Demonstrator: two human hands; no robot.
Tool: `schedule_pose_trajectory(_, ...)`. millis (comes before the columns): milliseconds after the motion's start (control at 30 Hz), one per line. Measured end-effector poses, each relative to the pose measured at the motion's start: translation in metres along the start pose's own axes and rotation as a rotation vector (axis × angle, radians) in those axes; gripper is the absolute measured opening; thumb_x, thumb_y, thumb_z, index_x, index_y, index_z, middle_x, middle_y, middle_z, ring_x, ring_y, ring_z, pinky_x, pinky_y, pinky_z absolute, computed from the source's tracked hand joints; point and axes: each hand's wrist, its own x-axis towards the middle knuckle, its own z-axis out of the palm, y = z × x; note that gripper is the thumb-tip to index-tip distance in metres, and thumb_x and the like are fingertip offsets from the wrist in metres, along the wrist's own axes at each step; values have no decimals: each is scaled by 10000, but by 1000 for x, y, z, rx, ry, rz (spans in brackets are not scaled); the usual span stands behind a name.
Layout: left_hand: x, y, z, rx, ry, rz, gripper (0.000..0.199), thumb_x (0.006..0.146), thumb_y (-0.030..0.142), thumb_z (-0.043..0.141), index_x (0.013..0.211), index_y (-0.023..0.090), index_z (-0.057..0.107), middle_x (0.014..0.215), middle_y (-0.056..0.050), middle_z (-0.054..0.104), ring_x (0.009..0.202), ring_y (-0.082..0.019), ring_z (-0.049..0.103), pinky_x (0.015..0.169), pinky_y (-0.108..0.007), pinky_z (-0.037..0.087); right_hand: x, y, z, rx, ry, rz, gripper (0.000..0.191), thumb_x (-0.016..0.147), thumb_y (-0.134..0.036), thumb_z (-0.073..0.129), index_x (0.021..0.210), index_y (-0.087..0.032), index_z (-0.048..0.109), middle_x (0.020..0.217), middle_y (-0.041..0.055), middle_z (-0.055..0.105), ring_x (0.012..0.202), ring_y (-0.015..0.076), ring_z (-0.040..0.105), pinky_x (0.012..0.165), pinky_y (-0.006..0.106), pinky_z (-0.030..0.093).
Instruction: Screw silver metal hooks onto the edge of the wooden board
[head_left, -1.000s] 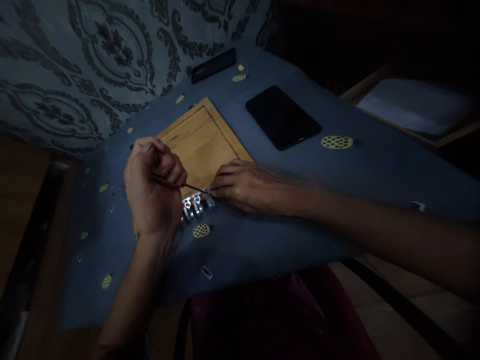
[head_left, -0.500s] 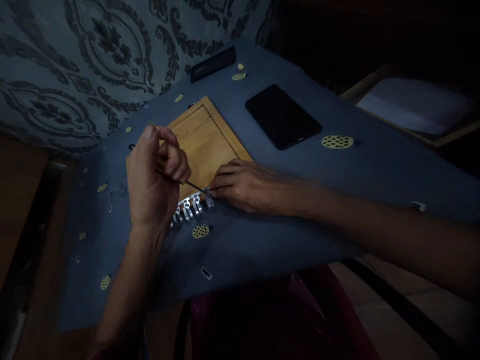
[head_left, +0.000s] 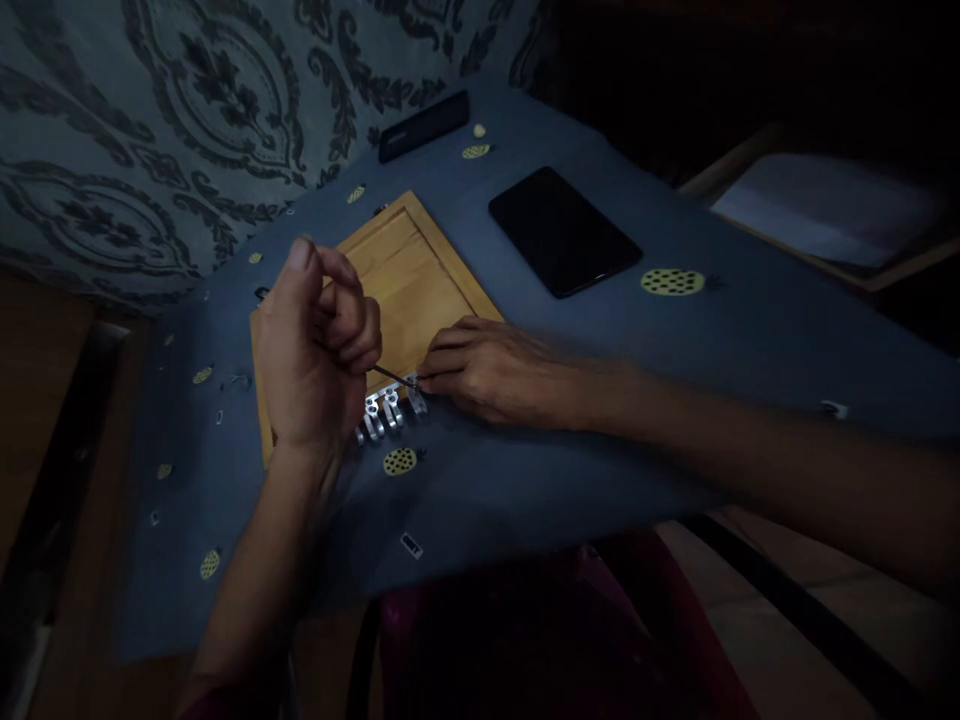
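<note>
A wooden board (head_left: 409, 280) with a raised rim lies on the blue patterned cloth. Along its near edge runs a metal strip with several hooks (head_left: 391, 408). My left hand (head_left: 319, 350) is raised over the board's left part, its fingers curled round a thin dark rod (head_left: 391, 375). The rod slants down to the strip's right end, where its tip meets the metal. My right hand (head_left: 487, 372) rests at the board's near right corner, fingertips together at that same end of the strip. Whatever small part those fingertips pinch is hidden.
A black phone (head_left: 564, 232) lies on the cloth (head_left: 540, 500) right of the board. Behind the board are a dark oblong case (head_left: 424, 126) and a small pale object (head_left: 479, 131). A patterned wall covering (head_left: 217, 90) borders the table at the back left.
My left hand has turned slightly with the rod and shifted a little, now covering more of the strip's left hooks. My right hand has hardly moved.
</note>
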Motion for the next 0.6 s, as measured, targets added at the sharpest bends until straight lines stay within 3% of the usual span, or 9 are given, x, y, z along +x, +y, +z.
schedule_pose_trajectory(100, 4, -1, -5, -3, -113, 16, 395, 973, 460, 666, 679, 202, 615, 474, 95, 149, 384, -55, 103, 365, -199, 151, -1, -1, 0, 5, -8, 1, 297, 1055, -156, 455, 1162, -164, 732, 1178, 75, 753, 1123, 232, 622, 1013, 420, 452)
schedule_pose_trajectory(200, 5, -2, -7, -14, -148, 20, 447, 955, 537, 685, 671, 198, 622, 453, 102, 152, 363, -52, 117, 354, -197, 163, -1, -1, 0, -2, -15, 5, 290, 1050, -150, 468, 1160, -155, 737, 1174, 79, 754, 1127, 237, 625, 1022, 425, 454)
schedule_pose_trajectory(400, -4, -4, 1, 8, 169, 13, 423, 922, 543, 739, 696, 197, 651, 580, 29, 453, 505, -101, 435, 497, -258, 410, 0, 1, 1, -25, -9, -3, 288, 1048, -158, 472, 1146, -154, 743, 1166, 92, 759, 1124, 251, 632, 986, 438, 467)
schedule_pose_trajectory(600, -8, -5, 3, -12, 215, 52, 422, 935, 529, 730, 686, 215, 598, 569, 67, 246, 447, -80, 236, 422, -260, 176, 0, 0, 0, -10, 11, -10, 294, 1059, -172, 460, 1144, -164, 741, 1162, 90, 763, 1115, 249, 630, 970, 426, 460)
